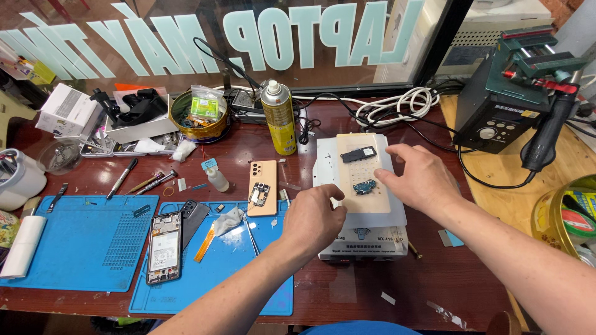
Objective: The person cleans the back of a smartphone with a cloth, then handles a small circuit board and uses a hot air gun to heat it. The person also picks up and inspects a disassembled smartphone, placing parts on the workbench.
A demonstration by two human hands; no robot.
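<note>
2 hands over the beige heating pad point(366, 201): left hand point(313, 217) curled loosely, right hand point(417, 180) spread beside a small blue circuit board point(364, 187).

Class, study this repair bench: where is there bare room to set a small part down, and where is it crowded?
Free: the left blue mat between the paper roll and opened phone, and the bare wood before the heating plate. Crowded: the back edge around the tin and spray can, and the plate under both hands.

Bright, even daylight fills the scene, coming through the window point(186, 37) at twelve o'clock. Shadows under the hands are soft and short. The blue mat point(236, 260) shows a pale sheen. Focus is sharp throughout; straight edges bow slightly near the frame borders.
</note>
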